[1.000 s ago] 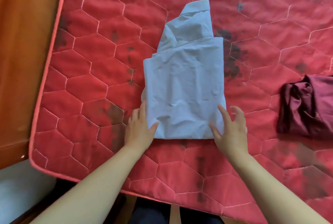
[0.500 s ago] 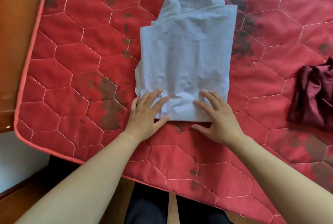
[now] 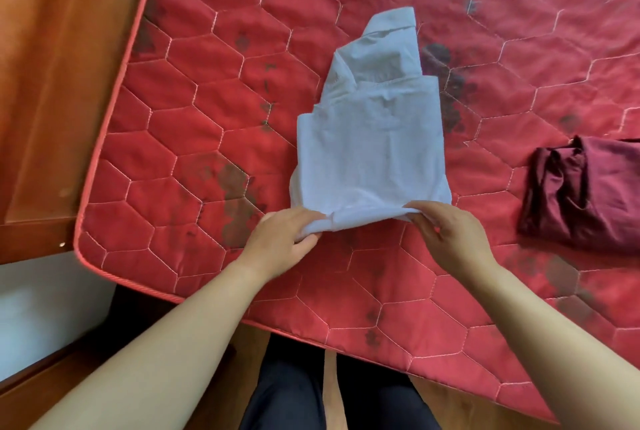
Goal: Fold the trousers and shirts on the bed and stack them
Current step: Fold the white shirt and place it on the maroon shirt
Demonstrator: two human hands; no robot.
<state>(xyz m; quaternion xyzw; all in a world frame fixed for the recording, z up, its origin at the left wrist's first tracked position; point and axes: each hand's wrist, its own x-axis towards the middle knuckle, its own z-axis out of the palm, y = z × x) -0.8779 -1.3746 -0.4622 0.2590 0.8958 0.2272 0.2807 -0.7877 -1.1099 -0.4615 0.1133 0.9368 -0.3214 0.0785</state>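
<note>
**A:** What is getting lost from sight here?

**B:** The maroon garment (image 3: 585,194) is running off the right edge. Part of it is being cut away, and I cannot tell whether it is a shirt or trousers. The left hand (image 3: 280,239) is hiding its fingertips under the pale blue shirt (image 3: 370,152), so how far they are going beneath it is not showing. Dark blotches on the red bed (image 3: 180,152) are sitting just beside the shirt's right edge, perhaps partly under it.

**A:** And where is the shirt lying?

**B:** It is lying folded narrow near the middle of the bed, with its collar pointing far and its hem coming near. It is well apart from the maroon garment on the right.

**A:** How are the hands sitting?

**B:** The left hand is curling round the near left corner of the hem, and cloth is bunching in its grip. The right hand (image 3: 446,239) is pinching the near right corner between thumb and fingers, with its knuckles facing up. The hem is puckering upward between them. Both bare forearms are stretching in from the near edge.
</note>
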